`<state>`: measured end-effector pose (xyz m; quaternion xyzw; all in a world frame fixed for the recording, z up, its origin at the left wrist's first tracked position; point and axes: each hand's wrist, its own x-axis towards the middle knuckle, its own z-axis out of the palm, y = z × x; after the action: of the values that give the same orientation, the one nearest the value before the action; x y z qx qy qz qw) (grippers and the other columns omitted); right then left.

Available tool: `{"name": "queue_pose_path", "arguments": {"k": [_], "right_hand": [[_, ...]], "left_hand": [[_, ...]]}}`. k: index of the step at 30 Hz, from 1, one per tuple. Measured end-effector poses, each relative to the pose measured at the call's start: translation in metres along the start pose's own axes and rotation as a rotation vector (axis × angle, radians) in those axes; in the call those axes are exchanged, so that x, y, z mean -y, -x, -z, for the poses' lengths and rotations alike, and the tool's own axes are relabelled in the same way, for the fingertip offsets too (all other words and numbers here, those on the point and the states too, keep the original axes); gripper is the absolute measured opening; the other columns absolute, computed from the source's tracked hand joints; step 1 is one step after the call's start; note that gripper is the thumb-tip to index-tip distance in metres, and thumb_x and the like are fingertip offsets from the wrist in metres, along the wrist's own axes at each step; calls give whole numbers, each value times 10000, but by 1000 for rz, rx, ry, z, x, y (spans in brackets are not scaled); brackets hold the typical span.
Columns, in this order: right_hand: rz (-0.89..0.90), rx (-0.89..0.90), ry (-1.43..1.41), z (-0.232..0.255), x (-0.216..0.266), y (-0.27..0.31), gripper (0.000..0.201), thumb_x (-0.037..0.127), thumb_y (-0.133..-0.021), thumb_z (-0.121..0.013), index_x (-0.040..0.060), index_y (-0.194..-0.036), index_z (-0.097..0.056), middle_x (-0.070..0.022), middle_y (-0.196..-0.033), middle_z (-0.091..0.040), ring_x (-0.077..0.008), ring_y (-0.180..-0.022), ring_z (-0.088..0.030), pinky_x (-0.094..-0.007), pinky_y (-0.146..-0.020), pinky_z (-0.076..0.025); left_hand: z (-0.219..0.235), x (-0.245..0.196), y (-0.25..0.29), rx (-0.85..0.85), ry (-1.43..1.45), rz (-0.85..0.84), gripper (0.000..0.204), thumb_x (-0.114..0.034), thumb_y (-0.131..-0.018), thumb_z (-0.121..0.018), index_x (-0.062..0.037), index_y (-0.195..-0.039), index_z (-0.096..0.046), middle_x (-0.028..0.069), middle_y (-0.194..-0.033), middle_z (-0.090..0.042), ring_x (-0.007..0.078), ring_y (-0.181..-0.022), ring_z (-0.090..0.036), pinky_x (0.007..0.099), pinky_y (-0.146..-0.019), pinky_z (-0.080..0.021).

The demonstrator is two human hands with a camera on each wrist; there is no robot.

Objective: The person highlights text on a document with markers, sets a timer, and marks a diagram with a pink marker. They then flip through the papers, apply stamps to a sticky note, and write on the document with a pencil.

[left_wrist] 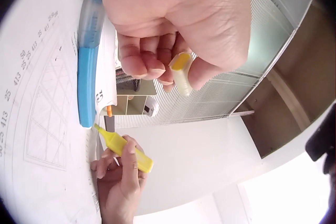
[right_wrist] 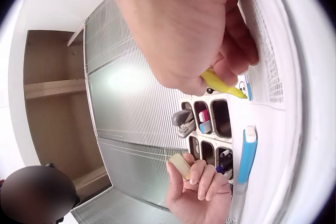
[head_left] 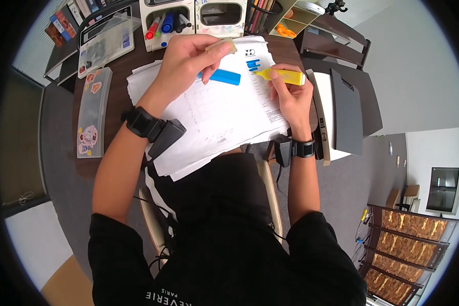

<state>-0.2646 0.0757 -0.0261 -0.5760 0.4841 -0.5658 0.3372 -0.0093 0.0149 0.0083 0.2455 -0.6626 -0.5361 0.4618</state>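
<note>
Between thumb and fingers, my left hand [head_left: 191, 60] pinches a pale, see-through highlighter cap [left_wrist: 184, 81] with yellow at its end, raised over the papers. My right hand [head_left: 295, 99] holds an uncapped yellow highlighter [head_left: 289, 77], its tip pointing left, close to the top sheet beside some blue marks [head_left: 252, 65]. On the stack of printed papers [head_left: 204, 115] lies a blue highlighter [head_left: 225, 77], its clear cap showing in the left wrist view. Part of that highlighter is hidden behind my left hand in the head view.
A white desk organizer [head_left: 195, 28] with markers and a stapler [right_wrist: 185, 123] stands behind the papers. To the left are a clear case with stickers [head_left: 93, 112] and a white tablet-like device [head_left: 106, 43]. A white-and-black machine [head_left: 336, 109] stands at right.
</note>
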Motion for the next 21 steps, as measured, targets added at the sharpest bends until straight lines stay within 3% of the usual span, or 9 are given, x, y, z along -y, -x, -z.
{"name": "queue_pose_path", "arguments": {"k": [21], "right_hand": [[-13,1,81,2,-2,-1,162,133,-942,-724,23,-1059,-704,-17,-750,-675,-25,-607,-548,-192,-545,-426]], "left_hand": [[-2,1,0,15,-8,-4,330,-284,-1017,-612,34,-979,-691,18,-679,-589,66,-522,-517,217,-482,-389]]}}
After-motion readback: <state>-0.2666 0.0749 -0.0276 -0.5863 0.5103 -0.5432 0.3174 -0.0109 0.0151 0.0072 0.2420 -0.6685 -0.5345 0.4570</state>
